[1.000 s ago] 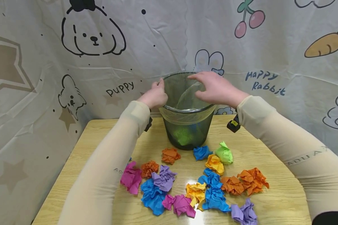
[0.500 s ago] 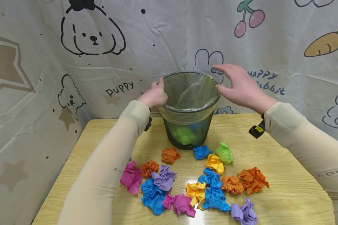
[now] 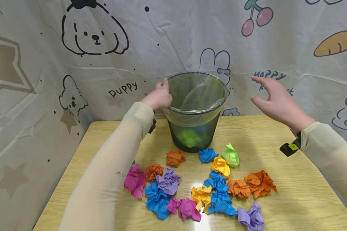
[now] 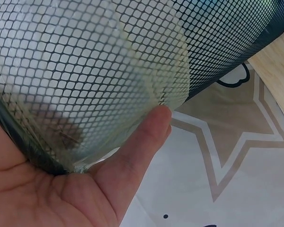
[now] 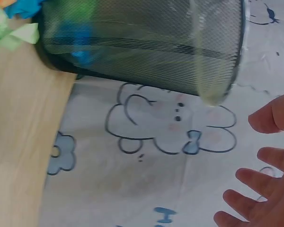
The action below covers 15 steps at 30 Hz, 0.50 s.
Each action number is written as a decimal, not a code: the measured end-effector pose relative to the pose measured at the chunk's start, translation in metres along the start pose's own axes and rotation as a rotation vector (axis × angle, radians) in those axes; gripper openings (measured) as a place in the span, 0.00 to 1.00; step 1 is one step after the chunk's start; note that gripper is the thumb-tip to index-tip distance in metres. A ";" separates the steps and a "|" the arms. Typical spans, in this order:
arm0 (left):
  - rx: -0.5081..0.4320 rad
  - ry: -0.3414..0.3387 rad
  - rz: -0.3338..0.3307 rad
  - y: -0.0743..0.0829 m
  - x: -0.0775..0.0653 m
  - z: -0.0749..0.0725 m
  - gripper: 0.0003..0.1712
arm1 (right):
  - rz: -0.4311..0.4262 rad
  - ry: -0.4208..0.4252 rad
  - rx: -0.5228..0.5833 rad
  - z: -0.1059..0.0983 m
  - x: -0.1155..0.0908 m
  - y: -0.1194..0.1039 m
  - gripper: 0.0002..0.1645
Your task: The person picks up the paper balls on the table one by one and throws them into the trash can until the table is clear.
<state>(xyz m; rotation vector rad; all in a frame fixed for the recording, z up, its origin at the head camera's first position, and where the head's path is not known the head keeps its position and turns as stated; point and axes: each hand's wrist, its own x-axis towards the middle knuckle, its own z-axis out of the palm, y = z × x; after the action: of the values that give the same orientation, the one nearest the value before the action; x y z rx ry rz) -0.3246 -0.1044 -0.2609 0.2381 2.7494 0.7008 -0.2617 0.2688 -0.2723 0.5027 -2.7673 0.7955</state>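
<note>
A black mesh wastebasket [image 3: 195, 128] stands upright at the back of the table, lined with a thin clear bag [image 3: 202, 96] folded over its rim. My left hand [image 3: 159, 96] grips the rim on the left side. In the left wrist view its thumb [image 4: 142, 142] lies along the outer mesh over the bag's folded edge, and the other fingers are hidden. My right hand [image 3: 280, 101] is in the air to the right, apart from the basket, fingers spread and holding nothing. Green crumpled paper [image 3: 189, 138] and some blue show through the mesh.
Crumpled paper balls lie on the table [image 3: 104, 138] before the basket: orange [image 3: 175, 158], blue [image 3: 207, 155], green [image 3: 230, 155], yellow [image 3: 220, 166], magenta [image 3: 135, 182] and purple [image 3: 251, 216], several in all. A printed white curtain [image 3: 167, 35] hangs behind and at the left.
My right hand has moved from over the basket's opening out to the right, away from the rim. The left hand has stayed at the rim, and the paper balls have not moved.
</note>
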 end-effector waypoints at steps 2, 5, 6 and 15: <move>0.000 0.004 0.004 0.000 -0.001 -0.001 0.47 | -0.005 -0.028 -0.018 0.005 -0.005 0.006 0.41; 0.003 0.005 0.007 0.000 -0.002 -0.001 0.47 | -0.018 -0.073 -0.064 0.015 -0.012 0.013 0.43; 0.006 0.004 0.008 0.000 -0.002 -0.001 0.47 | -0.028 -0.088 -0.078 0.019 -0.014 0.015 0.43; 0.012 -0.007 0.007 0.002 -0.004 -0.002 0.47 | -0.068 -0.252 -0.120 0.055 -0.035 0.029 0.47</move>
<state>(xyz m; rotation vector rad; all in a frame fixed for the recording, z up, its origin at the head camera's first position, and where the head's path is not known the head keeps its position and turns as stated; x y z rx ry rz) -0.3216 -0.1048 -0.2573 0.2530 2.7483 0.6842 -0.2471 0.2709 -0.3416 0.7133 -2.9848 0.5816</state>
